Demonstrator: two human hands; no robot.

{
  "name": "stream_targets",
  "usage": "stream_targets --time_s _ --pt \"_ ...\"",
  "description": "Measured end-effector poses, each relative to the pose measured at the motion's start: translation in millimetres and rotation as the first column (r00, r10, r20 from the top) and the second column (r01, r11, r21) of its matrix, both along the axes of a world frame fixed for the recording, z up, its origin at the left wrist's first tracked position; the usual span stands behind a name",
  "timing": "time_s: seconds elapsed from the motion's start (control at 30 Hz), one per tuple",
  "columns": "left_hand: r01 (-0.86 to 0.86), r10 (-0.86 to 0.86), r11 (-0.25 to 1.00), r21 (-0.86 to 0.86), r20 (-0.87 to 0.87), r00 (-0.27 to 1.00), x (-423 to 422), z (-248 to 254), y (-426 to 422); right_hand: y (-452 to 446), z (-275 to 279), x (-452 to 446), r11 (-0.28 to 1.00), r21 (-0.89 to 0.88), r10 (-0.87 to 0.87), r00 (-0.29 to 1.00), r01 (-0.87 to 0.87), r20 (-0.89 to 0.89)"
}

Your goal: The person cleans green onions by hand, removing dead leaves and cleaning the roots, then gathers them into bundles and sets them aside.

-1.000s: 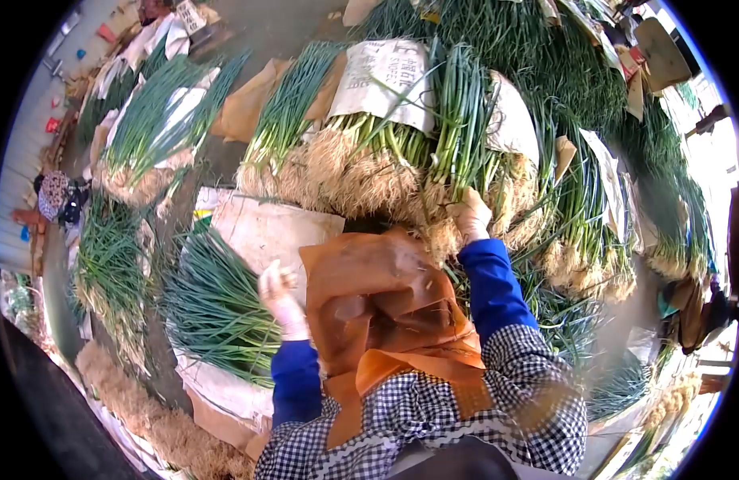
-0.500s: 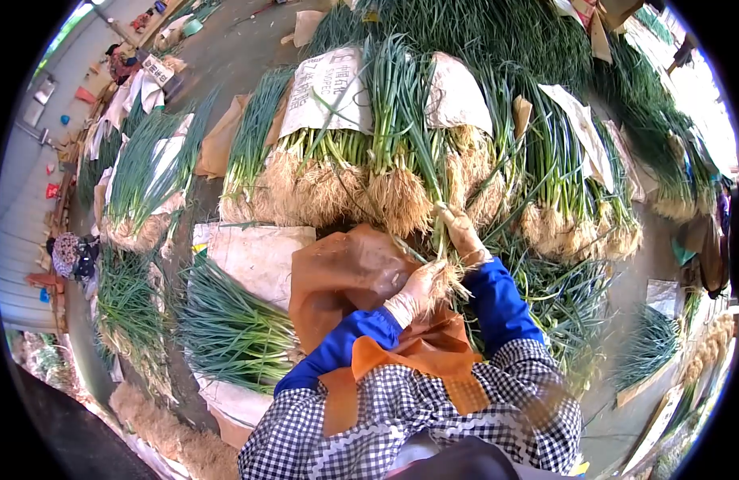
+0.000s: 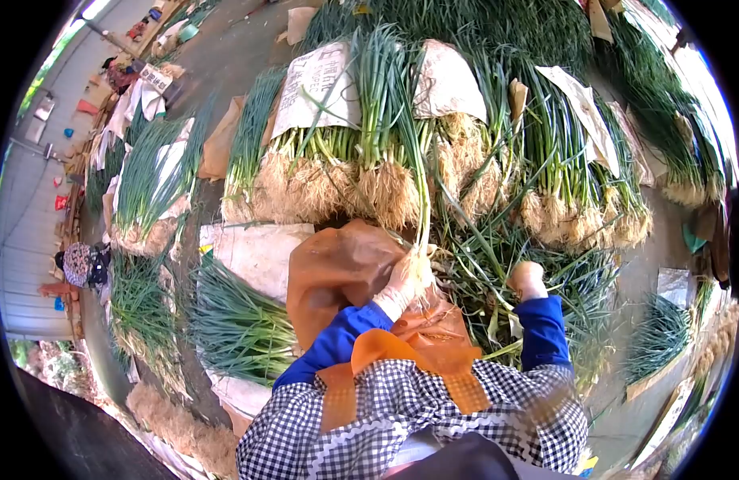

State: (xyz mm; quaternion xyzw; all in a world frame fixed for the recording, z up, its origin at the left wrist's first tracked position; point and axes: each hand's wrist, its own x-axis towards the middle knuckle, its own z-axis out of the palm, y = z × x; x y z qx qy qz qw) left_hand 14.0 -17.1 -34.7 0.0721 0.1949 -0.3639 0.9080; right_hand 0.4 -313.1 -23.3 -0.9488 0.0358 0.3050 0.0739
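Note:
In front of my lap, my left hand (image 3: pixel 408 282) is closed around the lower end of a green onion (image 3: pixel 424 212). Its pale stem points up and its leaves lie against the bundles beyond. My right hand (image 3: pixel 528 280) is curled shut, off to the right above a heap of loose green leaves (image 3: pixel 489 264). Whatever its fingers hold is hidden. An orange-brown apron (image 3: pixel 337 260) covers my knees, below and beside my left hand.
Root-end-forward bundles of green onions (image 3: pixel 389 196) stand in a row ahead, some wrapped in white sacking (image 3: pixel 317 88). More onions (image 3: pixel 241 316) lie on a sack at my left. A person (image 3: pixel 85 264) is at the far left.
My right hand has let go of the onion stem and moved right and down over the leaf heap. My left hand has shifted slightly left, still gripping the onion.

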Motion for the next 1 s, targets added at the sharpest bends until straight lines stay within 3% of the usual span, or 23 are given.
stream_targets --time_s 0.03,0.1,0.13,0.17,0.23,0.27,0.3,0.33,0.37,0.43,0.5,0.57,0.6,0.67,0.7,0.73,0.77,0.83,0.87,0.9,0.93,0.97,1.0 --pt "0.053 -0.054 0.999 0.011 0.040 0.998 1 2 0 10 1 14 0.998 0.023 0.049 0.990 -0.052 0.131" --pt "0.070 -0.075 0.994 0.082 0.052 0.996 -7 19 -1 72 49 47 0.935 0.352 -0.173 0.912 0.034 0.372" --pt "0.094 -0.095 0.995 0.046 0.038 0.995 -9 19 1 94 50 60 0.639 0.749 -0.352 0.932 0.172 0.086" --pt "0.111 -0.111 0.994 0.010 0.034 0.993 -7 19 2 113 45 73 0.186 0.927 -0.362 0.900 0.325 -0.242" --pt "0.103 -0.103 0.994 0.036 -0.001 0.995 -6 23 -2 149 16 92 0.072 0.981 -0.376 0.916 0.179 -0.139" --pt "0.011 -0.018 0.957 0.288 0.021 1.000 -7 22 -7 164 19 91 0.163 0.981 -0.504 0.864 0.103 -0.007" --pt "-0.080 0.062 0.852 0.517 0.053 0.997 -10 18 -11 166 8 95 0.655 0.750 -0.413 0.786 -0.095 0.460" --pt "-0.096 -0.179 0.617 0.781 0.258 0.950 -9 -3 -7 169 20 91 0.791 0.603 -0.331 0.757 -0.102 0.563" --pt "-0.089 -0.176 0.617 0.782 0.247 0.953 -15 -24 -7 171 32 85 0.897 0.431 -0.231 0.727 -0.098 0.646" --pt "-0.215 -0.170 0.421 0.881 0.309 0.936 -15 -31 -12 170 20 82 0.925 0.351 -0.177 0.646 -0.149 0.742" --pt "-0.601 -0.422 0.297 0.742 0.667 0.615 -26 -38 -11 165 5 77 0.904 0.403 -0.206 0.679 -0.145 0.705" --pt "-0.359 0.009 0.443 0.822 0.396 0.918 -13 11 -12 155 48 54 0.736 0.648 -0.338 0.722 -0.197 0.604" --pt "-0.321 0.149 0.709 0.628 0.312 0.938 -7 -11 1 152 61 37 0.667 0.673 -0.231 0.770 -0.320 0.595" --pt "-0.279 0.214 0.924 0.263 0.249 0.945 0 -67 18 139 89 -1 0.493 0.742 -0.022 0.846 -0.455 0.533" --pt "-0.129 0.127 0.992 0.011 0.103 0.986 7 -20 22 130 97 -13 0.400 0.787 0.068 0.872 -0.469 0.485" --pt "-0.171 0.178 0.976 0.133 -0.044 0.983 9 9 17 111 88 -20 0.367 0.906 0.035 0.976 -0.211 0.213" --pt "-0.174 0.181 0.976 0.129 -0.042 0.983 10 8 19 90 46 -13 0.723 0.631 0.215 0.959 -0.283 0.184" --pt "-0.110 0.109 0.993 0.054 0.003 0.994 4 2 25 68 45 8 0.964 0.107 0.237 0.969 -0.244 0.074" --pt "-0.078 0.074 0.996 0.053 0.073 0.995 4 1 23 77 40 16 0.907 0.420 -0.032 0.988 -0.035 0.151" --pt "-0.081 0.078 0.995 0.049 0.076 0.994 6 6 19 93 37 26 0.707 0.696 -0.301 0.944 0.124 0.138" --pt "-0.109 0.100 0.986 0.128 0.078 0.992 1 11 16 113 61 38 0.382 0.849 -0.368 0.903 0.364 -0.222" --pt "-0.131 0.115 0.969 0.210 0.089 0.989 0 15 13 132 47 46 0.199 0.910 -0.374 0.886 0.365 -0.274" --pt "-0.176 0.156 0.891 0.418 0.083 0.984 2 4 6 151 58 52 0.158 0.951 -0.364 0.910 0.267 -0.196"
